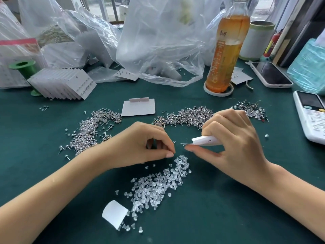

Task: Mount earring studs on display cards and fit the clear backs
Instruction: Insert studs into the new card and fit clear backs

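Note:
My right hand (230, 136) grips a white display card (205, 140), bent over, with thin stud posts sticking out at its left edge. My left hand (149, 143) hovers just left of the card, thumb and forefinger pinched together; whatever sits between them is too small to make out. A pile of clear backs (158, 185) lies on the green cloth right below both hands. Heaps of silver earring studs (95, 127) spread to the left, and a second heap of studs (190, 117) lies behind my hands.
A blank card (139, 108) lies at mid-table, a curled card (114, 213) near the front. Finished cards (65, 83) stack at left by a green spool (22, 66). Plastic bags (158, 41), a tea bottle (226, 50), a phone (270, 74) and a calculator (313, 117) ring the back and right.

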### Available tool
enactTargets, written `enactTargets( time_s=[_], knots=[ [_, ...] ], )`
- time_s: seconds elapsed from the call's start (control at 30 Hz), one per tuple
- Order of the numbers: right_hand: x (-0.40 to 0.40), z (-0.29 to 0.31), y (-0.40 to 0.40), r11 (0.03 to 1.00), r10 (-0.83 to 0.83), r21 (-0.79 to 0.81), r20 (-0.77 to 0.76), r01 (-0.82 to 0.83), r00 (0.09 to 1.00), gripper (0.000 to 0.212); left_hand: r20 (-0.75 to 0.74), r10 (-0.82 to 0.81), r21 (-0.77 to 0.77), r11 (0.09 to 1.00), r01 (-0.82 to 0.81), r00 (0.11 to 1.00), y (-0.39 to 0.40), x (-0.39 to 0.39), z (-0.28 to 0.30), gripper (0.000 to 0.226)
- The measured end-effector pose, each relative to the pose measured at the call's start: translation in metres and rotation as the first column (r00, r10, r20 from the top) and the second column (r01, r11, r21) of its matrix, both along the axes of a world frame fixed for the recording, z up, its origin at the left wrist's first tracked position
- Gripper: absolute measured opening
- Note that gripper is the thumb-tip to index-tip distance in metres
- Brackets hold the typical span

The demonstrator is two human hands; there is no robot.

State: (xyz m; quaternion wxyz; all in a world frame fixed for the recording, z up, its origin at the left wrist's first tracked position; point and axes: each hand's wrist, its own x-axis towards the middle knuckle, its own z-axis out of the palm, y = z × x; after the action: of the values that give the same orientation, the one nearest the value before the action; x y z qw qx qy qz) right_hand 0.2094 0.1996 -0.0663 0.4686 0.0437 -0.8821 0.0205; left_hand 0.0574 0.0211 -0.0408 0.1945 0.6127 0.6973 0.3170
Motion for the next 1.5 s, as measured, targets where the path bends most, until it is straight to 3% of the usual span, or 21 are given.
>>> enactTargets(
  time_s=[0.17, 0.57, 0.8, 1.0, 1.5],
  knots=[
    [0.001, 0.001, 0.000, 1.000, 0.009, -0.002, 0.013, -0.009, 1.000, 0.041, 0.081, -0.031, -0.088, 0.995, 0.038, 0.996, -0.003, 0.000, 0.005, 0.006],
    [0.001, 0.001, -0.001, 1.000, 0.026, 0.006, 0.015, -0.026, 1.000, 0.039, 0.087, -0.050, -0.156, 0.986, 0.063, 0.995, -0.003, 0.009, 0.007, 0.005],
    [0.002, 0.001, -0.003, 0.990, 0.109, 0.094, 0.002, -0.109, 0.994, 0.039, 0.329, 0.078, -0.079, 0.995, -0.055, 0.941, -0.002, 0.004, 0.012, 0.005],
    [0.003, 0.000, -0.005, 0.962, 0.173, 0.212, 0.006, -0.170, 0.985, 0.030, 0.505, 0.094, -0.029, 0.995, -0.093, 0.858, 0.001, 0.009, 0.012, 0.011],
    [0.004, 0.004, -0.008, 0.958, 0.151, 0.244, 0.009, -0.149, 0.988, 0.036, 0.586, 0.103, -0.085, 0.994, -0.065, 0.804, 0.004, 0.020, 0.012, 0.015]
  ],
)
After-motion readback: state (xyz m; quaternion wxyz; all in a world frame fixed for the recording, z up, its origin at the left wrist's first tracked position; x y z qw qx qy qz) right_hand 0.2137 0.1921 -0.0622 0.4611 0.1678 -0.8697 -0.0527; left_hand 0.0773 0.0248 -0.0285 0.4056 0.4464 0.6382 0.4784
